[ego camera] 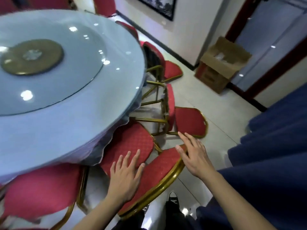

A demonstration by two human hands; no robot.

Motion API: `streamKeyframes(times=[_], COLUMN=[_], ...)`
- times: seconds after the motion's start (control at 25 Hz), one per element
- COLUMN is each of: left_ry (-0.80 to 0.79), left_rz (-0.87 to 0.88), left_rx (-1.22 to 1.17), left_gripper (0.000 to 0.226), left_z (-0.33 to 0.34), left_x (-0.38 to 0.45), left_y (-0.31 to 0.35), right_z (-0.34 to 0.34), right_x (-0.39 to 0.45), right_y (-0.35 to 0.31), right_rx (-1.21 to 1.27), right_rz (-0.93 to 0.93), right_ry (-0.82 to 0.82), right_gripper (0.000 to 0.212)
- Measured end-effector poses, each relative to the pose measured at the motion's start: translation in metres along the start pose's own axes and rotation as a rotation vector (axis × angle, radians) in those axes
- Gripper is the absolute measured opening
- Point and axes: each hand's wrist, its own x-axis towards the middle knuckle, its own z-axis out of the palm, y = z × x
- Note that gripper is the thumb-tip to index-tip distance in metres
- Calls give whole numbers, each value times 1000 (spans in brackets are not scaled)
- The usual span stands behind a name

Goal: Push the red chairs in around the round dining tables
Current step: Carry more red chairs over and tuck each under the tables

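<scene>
Left hand (126,176), fingers straight, spread, flat on red chair (154,176) backrest, lower centre; right hand (194,155) fingers straight, resting on top edge; round table (69,113) upper left.

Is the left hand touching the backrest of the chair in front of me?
Touching. The head view shows the left hand lying flat, fingers straight, on the red chair backrest.

You're looking at pale glossy floor tiles (214,103) with ceiling-light glare spots. White wall (187,34) with black skirting (167,50). Dark-framed picture (159,5) on it, cut off at top edge. Open cardboard box (221,67) on floor beside dark red door frame (272,70). Blue cloth (274,146) fills your right side.
</scene>
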Motion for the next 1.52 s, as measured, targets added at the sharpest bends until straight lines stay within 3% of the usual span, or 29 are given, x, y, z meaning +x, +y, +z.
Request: streamKeyframes(times=[0.12,0.24,0.32,0.44,0.48,0.6,0.68,0.8,1.08,1.28,1.4,1.52], left_ry=[-184,-305,-234,-245,-267,-312,-263,-141,138,242,302,431], left_rz=[-121,-282,-344,-403,-381,-238,-260,-431,-577,-597,-568,-528], left_rx=[-172,-495,-667,-660,-590,-399,-373,-538,-619,-498,-256,-96], left_gripper=[54,71,59,57,66,121,117,81,94,57,56,69], left_z=[30,52,64,78,84,80,73,52,57,60,53,40], left_x=[-21,-40,-49,-62,-69,-78,-76,-74,-88,-92,-95,-92], left_y=[-11,-5,-1,10,19,33,26,5,-19,0,22,55], right_z=[16,28,29,27,27,26,25,29,48,36,17,-5], right_x=[7,10,10,-1,-7,-15,-4,8,-19,-15,-2,12], right_y=[22,35,41,58,66,73,55,18,3,14,17,17], right_rx=[29,128,208,259,260,273,288,256,222,48,-82,-117], right_rz=[-32,-74,-95,-144,-162,-156,-140,-158,-160,-254,-385,-467], right_ry=[-101,-133,-163,-157,-159,-165,-157,-162,-216,-280,-208,-118], right_gripper=[74,81,79,67,64,67,73,74,77,82,79,74])
